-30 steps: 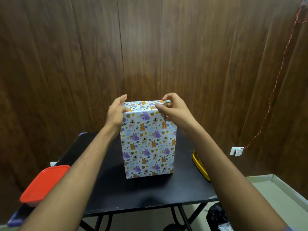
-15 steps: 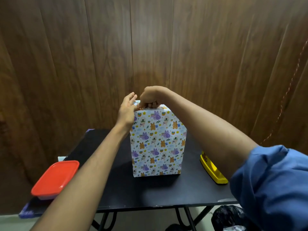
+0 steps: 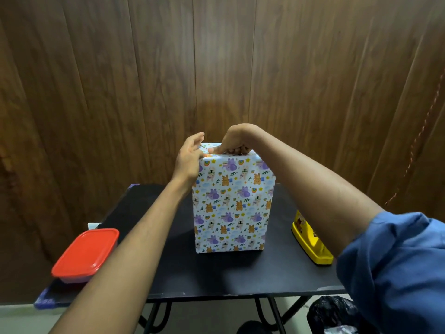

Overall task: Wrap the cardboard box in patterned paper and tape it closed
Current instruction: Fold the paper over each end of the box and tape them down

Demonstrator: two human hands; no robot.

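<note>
Nearest the viewer, two bare forearms reach out over the black table (image 3: 240, 273), the right one coming out of a rolled blue sleeve (image 3: 395, 268). A red-lidded container (image 3: 86, 254) sits at the near left corner and a yellow tape dispenser (image 3: 310, 239) on the right side, just beside the parcel.

The box (image 3: 231, 206) stands upright in the middle of the table, its visible faces already covered in the patterned paper (image 3: 216, 227). What's left, I'd say, is closing the top end. To do that well, the folds want to be pressed flat and tight against the top edge, one hand pinning them while the other fetches tape; letting go too soon would likely let the paper spring up.

Further back, at the top of the box, the left hand (image 3: 190, 160) rests against the upper left corner, fingers loosely extended, the thumb side touching the paper. Whether it pinches a flap I cannot tell. The right hand (image 3: 234, 141) sits on the top face, fingers curled under and thumb pointing left, pressing the paper down. Behind everything is a dark wood-panelled wall (image 3: 144, 80).
</note>
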